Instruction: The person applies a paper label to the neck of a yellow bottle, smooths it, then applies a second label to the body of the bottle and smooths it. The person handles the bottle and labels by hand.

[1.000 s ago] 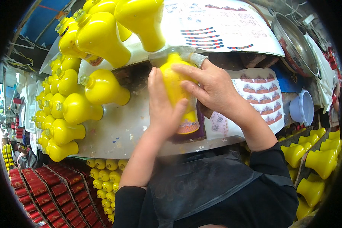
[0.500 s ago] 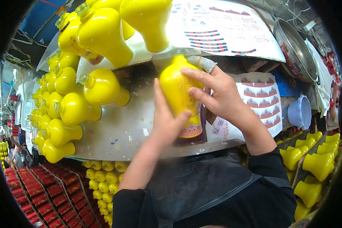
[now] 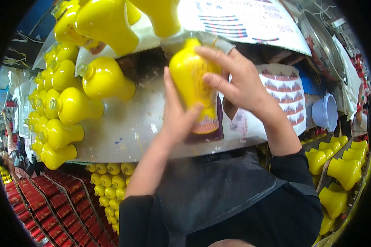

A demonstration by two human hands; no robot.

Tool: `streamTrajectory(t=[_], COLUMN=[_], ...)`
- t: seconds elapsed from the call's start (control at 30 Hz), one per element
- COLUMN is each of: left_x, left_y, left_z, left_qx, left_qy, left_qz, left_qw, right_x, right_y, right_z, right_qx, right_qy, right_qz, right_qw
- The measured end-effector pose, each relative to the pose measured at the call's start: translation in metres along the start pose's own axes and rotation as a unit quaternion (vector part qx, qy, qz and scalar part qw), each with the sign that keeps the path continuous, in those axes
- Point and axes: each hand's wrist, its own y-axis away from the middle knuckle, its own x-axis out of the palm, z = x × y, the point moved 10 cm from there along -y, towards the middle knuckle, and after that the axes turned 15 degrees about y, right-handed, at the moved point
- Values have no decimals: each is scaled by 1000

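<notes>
A glossy yellow bottle point(image 3: 188, 70) with a narrow neck, faint printed decoration on its front and a patterned band near its base leans over the worktable between my hands. My left hand point(image 3: 178, 113) grips its left side, with the thumb across the lower front. Against the upper right side press the thumb and a finger of my right hand point(image 3: 239, 80). Greyish cloth point(image 3: 223, 45) covers another finger of that hand, beside the bottle's shoulder. A dark purple pad point(image 3: 219, 123) shows under the bottle's lower end. Its back is hidden.
Several yellow bottles point(image 3: 105, 78) lie or stand at the left and on the raised white board point(image 3: 187, 26). Decal sheets point(image 3: 282, 90) rest at the right, near a pale blue bucket point(image 3: 325, 113) and a metal basin point(image 3: 323, 45). Racked bottles point(image 3: 344, 171) and red boxes point(image 3: 57, 201) flank me.
The whole scene has shifted upward in the picture as the view moved. Both hands stay on the bottle, with little change in their hold.
</notes>
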Motion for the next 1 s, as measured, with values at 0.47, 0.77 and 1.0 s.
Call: streamTrajectory(t=[0.47, 0.77, 1.0], left_x=[-8, -5, -7], left_y=[21, 16, 14], left_z=[4, 3, 2], left_qx=[-34, -39, -26], left_qy=[184, 173, 214], left_qz=[-42, -102, -107], left_qw=[982, 979, 971], right_x=[63, 66, 66], right_y=[75, 76, 78], right_z=[-23, -13, -15], right_qx=[228, 249, 248], right_qy=[-356, -308, -337], right_qz=[109, 76, 94], right_qw=[900, 915, 904])
